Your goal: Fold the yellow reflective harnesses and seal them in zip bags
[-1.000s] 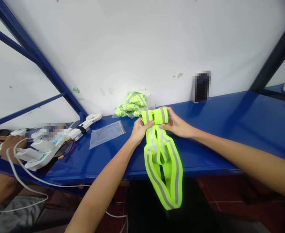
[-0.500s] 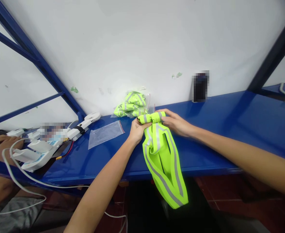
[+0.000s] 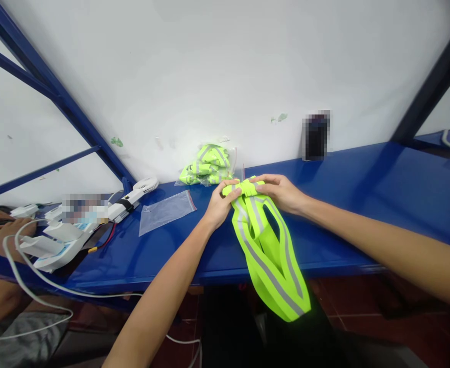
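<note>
Between my two hands is a neon yellow-green reflective vest point(image 3: 265, 250) with grey stripes. Its upper part is bunched into a folded bundle, while the rest hangs in a long loop past the table's front edge. My left hand point(image 3: 221, 203) pinches the left end of the bundle, thumb in front. At the right end, my right hand point(image 3: 280, 191) grips the fabric with thumb and fingers. Behind my hands, clear bags of folded reflective vests point(image 3: 209, 166) lie against the wall. A flat clear zip bag point(image 3: 168, 210) rests left of my left hand.
On the blue table point(image 3: 355, 204), a small white fan point(image 3: 146, 185) and white devices point(image 3: 69, 240) with cables stand at left. Another person's hands point(image 3: 10, 232) are at the far left. A dark, pixelated object point(image 3: 315, 137) leans on the wall at right.
The bundled top of the vest has become shorter and more scrunched as my hands moved closer together. Its hanging loop has swung to the right and slightly up.
</note>
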Motion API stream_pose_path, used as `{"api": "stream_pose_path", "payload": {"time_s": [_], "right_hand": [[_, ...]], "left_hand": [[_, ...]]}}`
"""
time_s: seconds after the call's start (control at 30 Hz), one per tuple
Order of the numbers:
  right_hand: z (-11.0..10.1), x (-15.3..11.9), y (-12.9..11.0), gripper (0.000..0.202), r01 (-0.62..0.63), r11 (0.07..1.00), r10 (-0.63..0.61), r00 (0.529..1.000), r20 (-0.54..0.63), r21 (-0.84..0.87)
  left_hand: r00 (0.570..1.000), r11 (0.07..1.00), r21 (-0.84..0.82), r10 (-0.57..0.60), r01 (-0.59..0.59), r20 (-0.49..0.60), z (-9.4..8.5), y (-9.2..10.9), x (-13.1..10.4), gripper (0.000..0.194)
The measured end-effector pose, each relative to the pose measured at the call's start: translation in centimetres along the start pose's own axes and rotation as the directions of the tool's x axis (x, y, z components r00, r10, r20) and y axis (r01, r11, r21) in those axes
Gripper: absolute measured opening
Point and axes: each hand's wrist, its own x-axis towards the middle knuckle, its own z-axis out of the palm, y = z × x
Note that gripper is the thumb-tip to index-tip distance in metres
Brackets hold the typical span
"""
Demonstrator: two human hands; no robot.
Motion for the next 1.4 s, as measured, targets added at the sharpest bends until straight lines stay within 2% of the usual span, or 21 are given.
{"api": "stream_pose_path", "payload": {"time_s": [0.13,0.2,0.3,0.43,0.6,0.77,0.87,0.93,1.03,1.1,1.23,1.4], "right_hand": [[0.0,-0.1,0.2,0.033,0.076,0.993,-0.077,0.997,-0.012,-0.088],[0.0,-0.2,0.0,0.034,0.11,0.98,-0.109,0.994,0.015,-0.164],[0.1,-0.4,-0.4,0.034,0.137,0.961,-0.129,0.99,0.049,-0.238],[0.0,-0.5,-0.7,0.031,0.18,0.942,-0.163,0.983,0.085,-0.284],[-0.2,-0.5,-0.8,0.03,0.19,0.919,-0.157,0.98,0.122,-0.344],[-0.1,-0.6,-1.2,0.038,0.159,0.923,-0.104,0.98,0.171,-0.351],[0.0,-0.4,-1.3,0.064,0.084,0.981,-0.059,0.988,0.141,-0.176],[-0.1,-0.3,-1.1,0.075,-0.012,0.998,0.019,0.993,0.117,-0.062],[-0.3,-0.1,-0.7,0.072,-0.166,0.985,0.17,0.98,0.102,-0.049],[-0.3,-0.1,-0.5,0.068,-0.217,0.973,0.224,0.971,0.089,-0.074],[-0.1,-0.2,-0.2,0.069,-0.202,0.973,0.209,0.977,0.051,-0.114],[0.6,-0.4,-0.2,0.054,-0.168,0.975,0.179,0.982,0.064,-0.144]], "left_hand": [[0.999,0.996,-0.079,-0.034,0.033,-0.012,0.2,0.3,0.1,0.08],[0.998,0.993,-0.102,-0.062,0.06,-0.013,0.2,0.4,0.1,0.088],[0.995,0.989,-0.106,-0.104,0.102,-0.009,0.1,0.3,0.2,0.086],[0.981,0.975,-0.147,-0.178,0.165,-0.082,0.2,0.2,0.2,0.088],[0.969,0.97,-0.044,-0.242,0.24,-0.043,0.0,0.1,0.1,0.066],[0.981,0.988,0.017,-0.151,0.154,-0.121,-0.3,-0.2,0.3,0.064],[0.977,0.995,-0.002,-0.103,0.104,-0.186,-0.4,-0.2,0.5,0.069],[0.971,0.998,-0.019,-0.07,0.067,-0.229,-0.5,-0.2,0.7,0.073],[0.966,1.0,-0.021,-0.014,0.009,-0.26,-0.6,-0.3,0.8,0.07],[0.965,1.0,-0.009,0.021,-0.024,-0.261,-0.7,-0.4,0.9,0.067],[0.967,0.998,0.045,0.063,-0.054,-0.248,-0.8,-0.6,0.8,0.065],[0.978,0.98,0.169,0.135,-0.107,-0.161,-0.6,-0.8,0.6,0.066]]}}
